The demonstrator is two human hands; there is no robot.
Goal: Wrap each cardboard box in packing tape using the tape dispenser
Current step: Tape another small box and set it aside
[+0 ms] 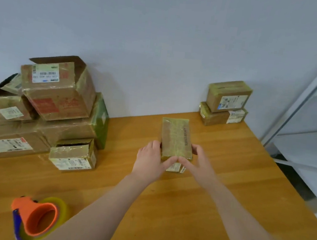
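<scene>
A pile of cardboard boxes fills the far left of the wooden worktop, against the pale wall. Several of them are open-topped, and most carry white shipping labels and a glossy yellowish film of tape. A small labelled box stands in front of the pile, its top flap open. At the near left corner the tape dispenser lies on its side, apart from both hands. Its orange core faces the camera, a yellow-tinted tape roll sits round it, and a blue part shows at its lower left.

Near the middle of the worktop is a flat cardboard box, already shiny with tape. Its long axis runs away from the person toward the wall. Dark lettering runs lengthwise along the right edge of its top face, and a white label shows on the near end face. I cannot tell whether it rests on the worktop or is slightly lifted.

The left hand grasps the box's near left side, and the right hand grasps its near right side. The fingers curl round the edges, and both thumbs lie on the near top edge, their tips touching. Nothing lies between the box and the far edge.

At the back right, two taped boxes are stacked by the wall, well apart from the held one. A white metal shelf rack stands beyond the worktop's right edge.
</scene>
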